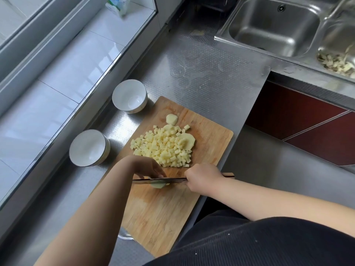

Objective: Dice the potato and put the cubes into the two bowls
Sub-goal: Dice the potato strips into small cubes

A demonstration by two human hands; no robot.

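A wooden cutting board (163,212) lies on the steel counter. On its far half sits a heap of pale potato cubes (163,148), with a potato end piece (172,119) behind it and a larger slice (187,141) at its right. My right hand (201,181) grips the handle of a knife (159,180), its blade lying across a small potato piece (158,185). My left hand (148,167) holds that piece with curled fingers. Two white bowls, one far (129,96) and one near (89,147), stand left of the board; both hold nothing.
A steel double sink (272,25) lies at the back right, with potato peelings (336,63) in its right basin. A white tiled ledge runs along the left, with a carton (117,4) at its far end. The counter's front edge drops off right of the board.
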